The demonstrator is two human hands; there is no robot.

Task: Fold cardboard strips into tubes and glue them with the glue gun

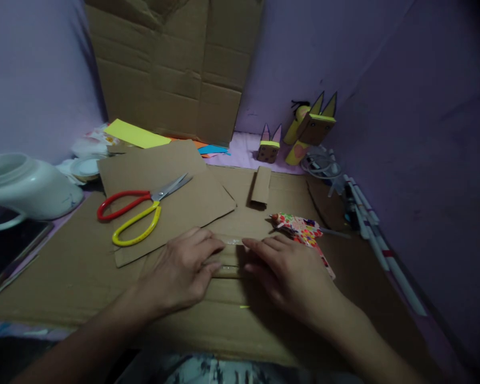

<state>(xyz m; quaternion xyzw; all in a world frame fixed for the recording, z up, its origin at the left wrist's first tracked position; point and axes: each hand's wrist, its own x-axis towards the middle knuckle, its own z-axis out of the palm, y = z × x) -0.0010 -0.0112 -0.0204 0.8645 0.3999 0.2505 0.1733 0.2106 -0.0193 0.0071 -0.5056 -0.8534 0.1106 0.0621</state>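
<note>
Both my hands grip a small folded strip of cardboard point(232, 257) in front of me, with shiny clear glue along its far edge and its near fold. My left hand point(186, 264) pinches its left end between thumb and fingers. At the right end, my right hand point(286, 266) has its fingers on the strip, the thumb partly in shadow. A hot glue gun point(302, 226) with a flowery pattern lies just beyond my right hand. Scissors point(150, 205) with one red and one yellow handle rest on flat cardboard pieces point(200, 194) beyond my left hand.
A folded cardboard tube point(261, 186) lies past the strip. Eared cardboard figures point(268, 151) stand at the back right. A white pitcher point(32, 184) and a dark flat device point(14, 253) are on the left. Yellow paper point(136, 133) lies behind; white rods point(396, 272) line the right wall.
</note>
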